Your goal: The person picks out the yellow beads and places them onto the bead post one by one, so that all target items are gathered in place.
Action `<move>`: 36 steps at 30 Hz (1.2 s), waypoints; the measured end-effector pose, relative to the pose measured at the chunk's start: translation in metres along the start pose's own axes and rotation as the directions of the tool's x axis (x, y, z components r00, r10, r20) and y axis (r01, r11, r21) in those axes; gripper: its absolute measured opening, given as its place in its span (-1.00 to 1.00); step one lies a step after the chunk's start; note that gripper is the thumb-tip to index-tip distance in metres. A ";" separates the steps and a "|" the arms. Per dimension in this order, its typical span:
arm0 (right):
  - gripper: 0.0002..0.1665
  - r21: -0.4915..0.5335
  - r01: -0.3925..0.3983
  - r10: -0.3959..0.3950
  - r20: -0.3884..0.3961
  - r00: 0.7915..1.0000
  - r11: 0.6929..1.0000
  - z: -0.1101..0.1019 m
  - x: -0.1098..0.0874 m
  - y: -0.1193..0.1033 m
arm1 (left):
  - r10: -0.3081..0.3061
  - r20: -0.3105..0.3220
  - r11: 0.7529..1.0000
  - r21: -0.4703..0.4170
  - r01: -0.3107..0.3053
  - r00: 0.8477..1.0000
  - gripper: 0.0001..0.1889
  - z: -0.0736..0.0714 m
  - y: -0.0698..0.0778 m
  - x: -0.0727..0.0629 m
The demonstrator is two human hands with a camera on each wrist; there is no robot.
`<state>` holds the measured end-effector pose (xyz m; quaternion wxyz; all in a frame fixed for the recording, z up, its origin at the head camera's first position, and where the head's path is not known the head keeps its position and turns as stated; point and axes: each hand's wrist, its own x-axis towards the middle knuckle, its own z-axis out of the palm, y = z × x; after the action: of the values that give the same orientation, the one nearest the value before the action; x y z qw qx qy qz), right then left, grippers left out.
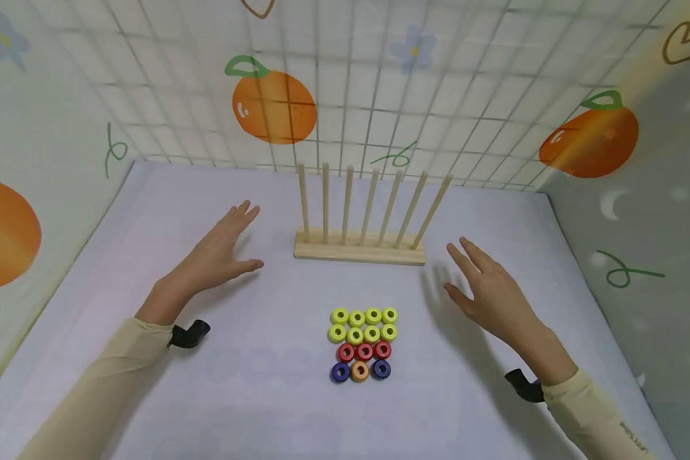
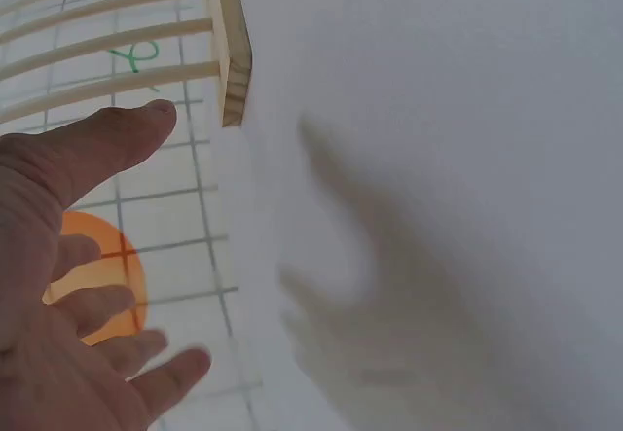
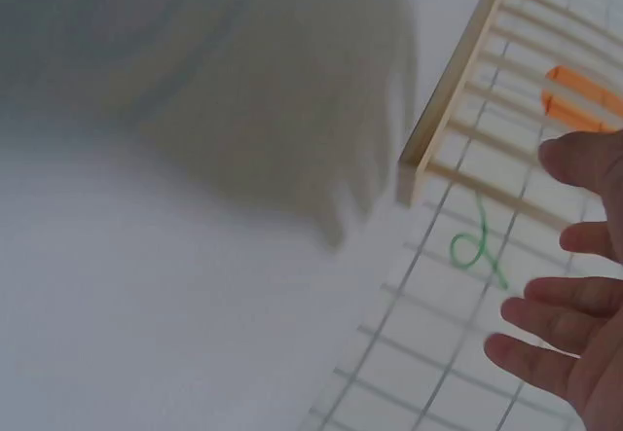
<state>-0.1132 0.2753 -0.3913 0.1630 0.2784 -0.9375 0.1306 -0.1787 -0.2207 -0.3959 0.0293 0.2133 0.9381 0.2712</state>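
A wooden peg rack with several upright dowels stands toward the back of the table. In front of it lie small ring beads in rows: yellow-green beads in two rows, then three red beads, then an orange bead between two dark blue beads. My left hand hovers left of the rack with fingers spread and holds nothing. Over on the right, my right hand is likewise spread, empty and apart from the rack. Both wrist views show the hands' fingers extended beside the rack's ends.
White cloth covers the table. Behind it rises a curtain over a wire grid, printed with oranges and flowers. Printed side walls flank the table. A black wrist-worn piece juts from the left sleeve, another from the right.
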 end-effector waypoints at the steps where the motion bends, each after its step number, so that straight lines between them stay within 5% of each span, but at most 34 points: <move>1: -0.10 0.019 0.006 -0.006 -0.002 1.000 1.000 0.000 0.001 -0.004 | 0.005 0.002 1.000 -0.025 -0.005 1.000 0.09 0.002 0.000 0.003; 8: -0.12 0.173 0.038 -0.044 0.029 0.999 0.984 0.008 0.006 -0.030 | -0.008 0.021 0.963 -0.269 0.013 1.000 0.12 0.017 0.005 0.025; 12: -0.17 0.250 0.056 -0.074 0.062 0.995 0.967 0.018 0.007 -0.045 | -0.016 0.051 0.946 -0.322 0.031 0.999 0.13 0.024 0.007 0.037; 24: -0.31 0.433 0.048 -0.135 0.172 0.976 0.900 0.042 0.007 -0.070 | -0.008 0.143 0.957 -0.285 0.048 0.990 0.08 0.039 0.009 0.072; 36: -0.48 0.429 0.038 -0.164 0.262 0.951 0.903 0.048 0.011 -0.078 | 0.018 0.117 0.950 -0.311 0.020 0.993 -0.08 0.053 0.006 0.090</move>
<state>-0.0891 0.1903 -0.4187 -0.0341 0.3716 -0.8853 0.2773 -0.2491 -0.1525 -0.4329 0.1182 0.2212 0.8803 0.4028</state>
